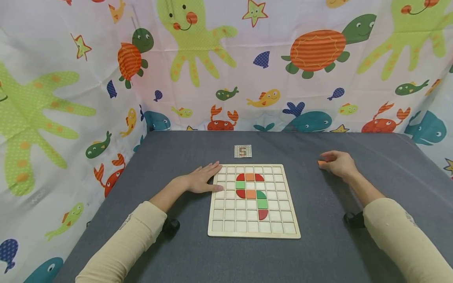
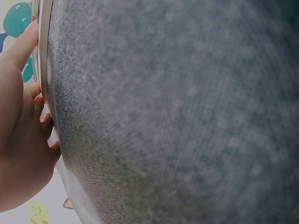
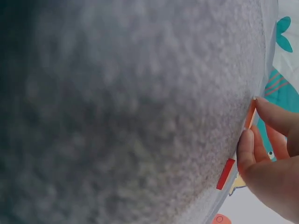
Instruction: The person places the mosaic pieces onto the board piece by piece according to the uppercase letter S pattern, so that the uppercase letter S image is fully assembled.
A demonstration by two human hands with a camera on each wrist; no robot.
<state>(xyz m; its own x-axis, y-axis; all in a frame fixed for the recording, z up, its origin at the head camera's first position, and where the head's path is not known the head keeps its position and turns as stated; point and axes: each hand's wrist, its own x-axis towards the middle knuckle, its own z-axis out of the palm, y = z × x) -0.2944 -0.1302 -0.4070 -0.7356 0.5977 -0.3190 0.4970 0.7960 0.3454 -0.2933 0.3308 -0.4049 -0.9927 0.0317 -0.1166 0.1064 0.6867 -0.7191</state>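
A wooden grid board [image 1: 241, 226] lies on the grey table, with red, orange and green tiles set in a curving pattern in its upper and middle cells. My left hand [image 1: 203, 180] rests at the board's left edge, fingers extended, the thumb reaching onto the board. To the right of the board, my right hand [image 1: 337, 163] pinches an orange tile [image 1: 321, 164] between thumb and fingers, low at the table surface. In the right wrist view a red tile [image 3: 225, 174] lies on the cloth close to that hand; the head view does not show it.
A small card [image 1: 242, 151] printed with an S-shaped pattern on a grid lies just beyond the board. Grey cloth [image 1: 255, 261] covers the table. A curtain [image 1: 212, 102] with sea animals hangs behind and at the sides.
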